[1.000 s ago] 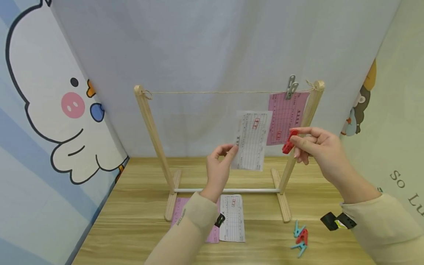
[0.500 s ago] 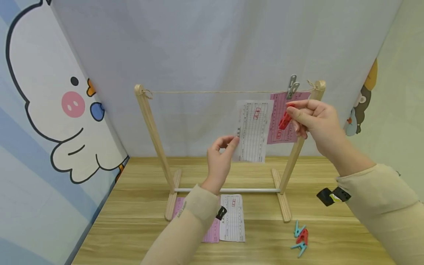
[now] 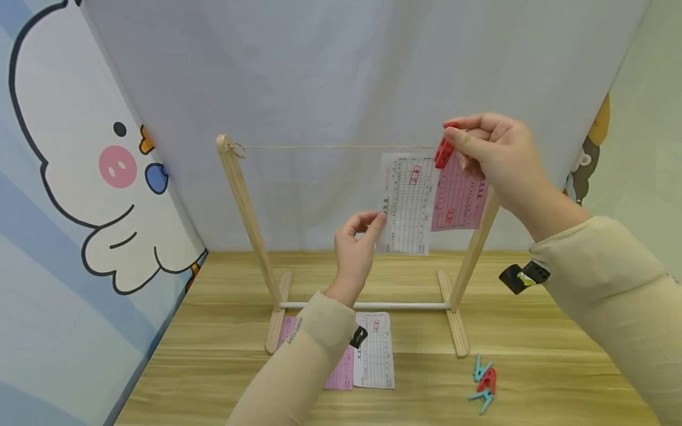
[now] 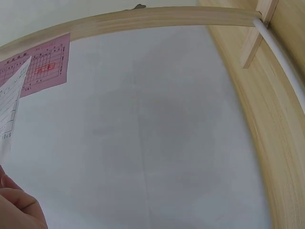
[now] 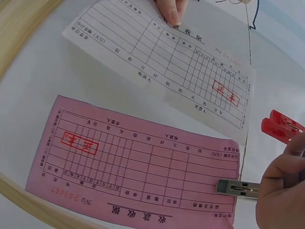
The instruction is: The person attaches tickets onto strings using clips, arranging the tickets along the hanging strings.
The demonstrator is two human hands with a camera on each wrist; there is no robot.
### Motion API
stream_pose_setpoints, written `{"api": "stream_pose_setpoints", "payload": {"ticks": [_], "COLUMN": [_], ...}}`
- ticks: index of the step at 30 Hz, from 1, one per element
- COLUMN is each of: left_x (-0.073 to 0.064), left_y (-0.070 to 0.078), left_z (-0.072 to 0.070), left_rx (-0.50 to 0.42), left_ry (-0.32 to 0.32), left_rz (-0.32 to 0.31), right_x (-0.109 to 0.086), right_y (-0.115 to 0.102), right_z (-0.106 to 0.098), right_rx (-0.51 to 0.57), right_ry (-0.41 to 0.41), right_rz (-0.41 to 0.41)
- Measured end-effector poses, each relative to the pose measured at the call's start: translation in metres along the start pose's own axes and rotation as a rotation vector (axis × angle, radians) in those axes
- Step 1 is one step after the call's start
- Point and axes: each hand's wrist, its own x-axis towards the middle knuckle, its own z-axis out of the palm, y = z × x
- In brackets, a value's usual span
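My left hand [image 3: 356, 251] pinches a white receipt slip [image 3: 409, 204] by its left edge, holding it upright with its top just under the string [image 3: 319, 147]. A red clothespin [image 3: 445, 148] is pinched between thumb and fingers of my right hand [image 3: 498, 157], close to the string near the slip's upper right corner. Beside the white slip hangs a pink receipt slip [image 3: 458, 201]. In the right wrist view a metal clip [image 5: 238, 188] grips that pink slip at the string; my right hand covers it in the head view.
The string spans a wooden frame [image 3: 247, 219] joined low by a white rod [image 3: 405, 306]. On the table [image 3: 426, 384] lie another white slip [image 3: 375, 355], pink paper [image 3: 341, 373] partly under my left sleeve, a red clothespin [image 3: 487, 381] and two blue clothespins [image 3: 482, 370].
My right hand has risen and moved left with the red clothespin, from below the string up to it. My left hand has lifted the white slip until its top nears the string.
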Motion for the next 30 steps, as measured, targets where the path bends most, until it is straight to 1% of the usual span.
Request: {"api": "stream_pose_setpoints", "payload": {"ticks": [3,6,10,14,19,21,26,30], "left_x": [0.001,0.002,0.004,0.005,0.005,0.006,0.009,0.011], "left_y": [0.000,0.000,-0.001,-0.001,-0.001,-0.001,-0.001,-0.001], "left_z": [0.000,0.001,0.002,0.002,0.001,0.002,0.003,0.004], "left_rx": [-0.007,-0.016,-0.025,-0.023,-0.011,-0.010,-0.018,-0.019], "left_ry": [0.001,0.000,-0.004,-0.005,-0.008,-0.011,-0.013,-0.007], "left_rz": [-0.003,-0.007,-0.014,-0.021,-0.023,-0.020,-0.021,-0.015], "right_x": [0.007,0.013,0.020,0.026,0.031,0.032,0.035,0.037], "right_y": [-0.006,-0.011,-0.016,-0.017,-0.014,-0.012,-0.008,-0.007], "right_z": [0.006,0.012,0.019,0.025,0.029,0.030,0.032,0.034], "right_rx": [-0.026,-0.057,-0.058,-0.095,-0.173,-0.152,-0.057,-0.066], "right_ry": [0.000,-0.007,-0.002,0.027,0.056,0.051,0.033,0.038], "right_rz": [0.003,-0.013,-0.008,0.020,0.039,0.033,0.028,0.037]}}
